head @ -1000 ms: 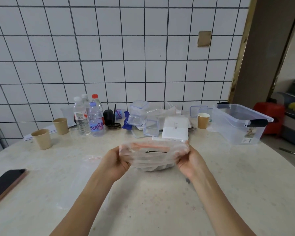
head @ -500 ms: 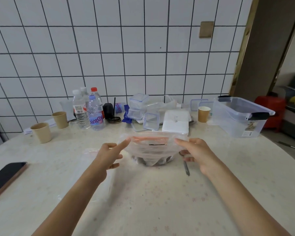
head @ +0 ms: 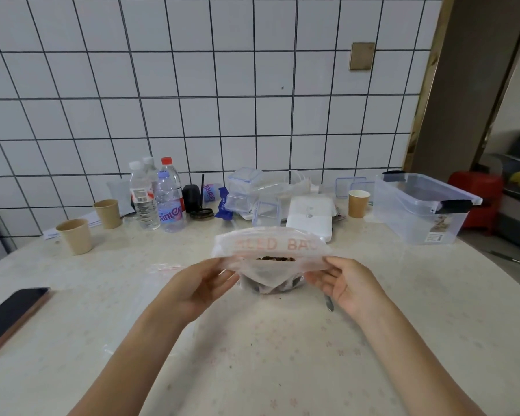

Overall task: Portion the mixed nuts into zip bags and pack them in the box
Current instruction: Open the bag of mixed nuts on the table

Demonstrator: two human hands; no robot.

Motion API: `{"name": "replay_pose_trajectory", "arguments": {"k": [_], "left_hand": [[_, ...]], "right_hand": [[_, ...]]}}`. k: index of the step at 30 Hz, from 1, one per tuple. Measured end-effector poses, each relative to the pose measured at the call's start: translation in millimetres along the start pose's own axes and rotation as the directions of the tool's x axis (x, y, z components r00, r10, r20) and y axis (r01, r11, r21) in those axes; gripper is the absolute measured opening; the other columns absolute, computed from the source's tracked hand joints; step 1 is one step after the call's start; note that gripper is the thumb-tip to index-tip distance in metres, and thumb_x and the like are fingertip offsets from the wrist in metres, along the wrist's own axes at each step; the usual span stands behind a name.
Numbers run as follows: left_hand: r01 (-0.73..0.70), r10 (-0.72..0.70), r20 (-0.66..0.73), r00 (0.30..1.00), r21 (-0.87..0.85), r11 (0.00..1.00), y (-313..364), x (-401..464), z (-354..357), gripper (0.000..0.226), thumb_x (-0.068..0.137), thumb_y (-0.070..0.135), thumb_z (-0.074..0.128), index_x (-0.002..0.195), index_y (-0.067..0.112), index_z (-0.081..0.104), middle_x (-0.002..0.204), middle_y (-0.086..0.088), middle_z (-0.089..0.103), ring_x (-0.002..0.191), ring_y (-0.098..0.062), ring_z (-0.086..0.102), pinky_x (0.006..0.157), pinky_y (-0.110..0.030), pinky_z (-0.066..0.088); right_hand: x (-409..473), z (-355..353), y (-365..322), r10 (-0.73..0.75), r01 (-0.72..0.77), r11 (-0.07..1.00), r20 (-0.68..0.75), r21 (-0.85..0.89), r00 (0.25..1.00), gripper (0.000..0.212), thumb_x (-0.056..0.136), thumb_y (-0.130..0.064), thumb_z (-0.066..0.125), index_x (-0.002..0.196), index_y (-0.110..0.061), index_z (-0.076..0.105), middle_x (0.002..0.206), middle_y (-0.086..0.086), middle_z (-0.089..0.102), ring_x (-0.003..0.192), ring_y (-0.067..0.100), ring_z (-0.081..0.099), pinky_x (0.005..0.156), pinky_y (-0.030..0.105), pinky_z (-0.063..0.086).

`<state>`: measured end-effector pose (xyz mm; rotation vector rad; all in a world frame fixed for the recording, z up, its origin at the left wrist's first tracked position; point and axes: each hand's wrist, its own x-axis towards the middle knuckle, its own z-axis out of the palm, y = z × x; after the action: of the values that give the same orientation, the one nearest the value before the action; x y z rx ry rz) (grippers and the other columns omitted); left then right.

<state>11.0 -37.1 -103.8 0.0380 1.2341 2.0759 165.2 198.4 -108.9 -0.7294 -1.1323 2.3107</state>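
Pinching zip bag point(head: 272, 250) rim: left hand point(head: 199, 285), right hand point(head: 344, 284), seemingly.

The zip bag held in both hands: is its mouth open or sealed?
Open. The zip bag's top edges stand apart between the left hand and right hand, showing dark nuts through the gap.

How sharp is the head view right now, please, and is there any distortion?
Head view: wide-angle bending bows the tile lines and door frame; lettering on the zip bag reads soft but legible; both hands, left and right, show slight blur; lighting even, no harsh glare.
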Motion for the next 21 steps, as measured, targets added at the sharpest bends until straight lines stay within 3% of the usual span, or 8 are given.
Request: {"name": "replay_pose_trajectory", "arguments": {"k": [4,8,11,13,14,16,18,21], "left_hand": [[0.076,-0.055,0.1,0.993,-0.228,0.971,-3,2,1,0.032,0.085,-0.003,0.061,0.116,-0.012,0.068,0.118,-0.026,0.073,0.098,-0.036,0.077,0.072,-0.046,0.066],[0.07,-0.038,0.113,0.993,-0.291,0.954,-13,5,5,0.025,0.09,0.001,0.055,0.11,-0.008,0.066,0.104,-0.023,0.076,0.087,-0.033,0.079,0.069,-0.045,0.066],[0.044,-0.02,0.092,0.996,-0.263,0.964,-18,8,7,0.026,0.1,0.009,0.046,0.113,-0.002,0.066,0.104,-0.02,0.077,0.083,-0.03,0.079,0.069,-0.042,0.066],[-0.016,0.026,0.057,0.998,-0.179,0.984,-20,9,11,0.025,0.1,0.011,0.048,0.111,0.0,0.066,0.101,-0.017,0.076,0.078,-0.029,0.077,0.066,-0.04,0.065],[-0.064,0.066,0.015,0.998,-0.094,0.993,-22,10,13,0.022,0.1,0.015,0.051,0.108,0.003,0.067,0.096,-0.015,0.074,0.074,-0.027,0.075,0.066,-0.039,0.064],[-0.151,0.157,-0.086,0.984,0.075,0.986,-26,12,16,0.024,0.102,0.033,0.061,0.107,0.01,0.067,0.095,-0.011,0.072,0.076,-0.025,0.073,0.074,-0.041,0.064],[-0.175,0.199,-0.169,0.965,0.146,0.974,-28,13,18,0.033,0.101,0.045,0.062,0.111,0.013,0.066,0.1,-0.01,0.073,0.087,-0.027,0.075,0.079,-0.043,0.063],[-0.18,0.235,-0.234,0.944,0.235,0.955,-27,11,20,0.039,0.104,0.048,0.053,0.108,0.012,0.068,0.099,-0.012,0.071,0.082,-0.025,0.072,0.068,-0.039,0.061]], "right_hand": [[2,-3,8,0.051,-0.067,0.945,0.058,0.321,0.997,0.022,0.104,0.0,0.044,0.116,0.006,0.06,0.11,0.028,0.074,0.103,0.04,0.072,0.062,0.048,0.065],[1,5,14,0.049,-0.082,0.911,0.091,0.405,0.995,0.023,0.103,-0.002,0.041,0.099,0.005,0.063,0.087,0.021,0.078,0.075,0.034,0.078,0.061,0.047,0.065],[3,11,17,0.063,-0.077,0.944,0.054,0.32,0.997,0.027,0.101,-0.007,0.037,0.089,-0.002,0.061,0.079,0.02,0.067,0.068,0.028,0.069,0.066,0.039,0.061],[5,15,19,0.065,-0.074,0.96,0.044,0.27,0.997,0.026,0.1,-0.008,0.035,0.093,-0.007,0.06,0.075,0.015,0.058,0.063,0.022,0.055,0.064,0.035,0.052],[5,17,21,0.061,-0.072,0.968,0.051,0.239,0.997,0.027,0.1,-0.01,0.035,0.099,-0.007,0.062,0.074,0.014,0.063,0.064,0.021,0.056,0.065,0.034,0.051],[5,21,24,0.039,-0.05,0.988,0.077,0.149,0.996,0.032,0.101,-0.015,0.04,0.11,-0.007,0.069,0.089,0.012,0.076,0.081,0.024,0.068,0.075,0.038,0.054],[6,23,28,-0.006,0.001,0.997,0.059,0.083,0.998,0.03,0.101,-0.02,0.048,0.114,-0.009,0.072,0.105,0.012,0.077,0.092,0.026,0.072,0.083,0.039,0.056],[11,24,31,-0.183,0.178,0.981,-0.052,-0.075,0.982,0.017,0.101,-0.021,0.057,0.109,-0.015,0.07,0.105,0.01,0.068,0.096,0.026,0.063,0.085,0.041,0.05]]}}
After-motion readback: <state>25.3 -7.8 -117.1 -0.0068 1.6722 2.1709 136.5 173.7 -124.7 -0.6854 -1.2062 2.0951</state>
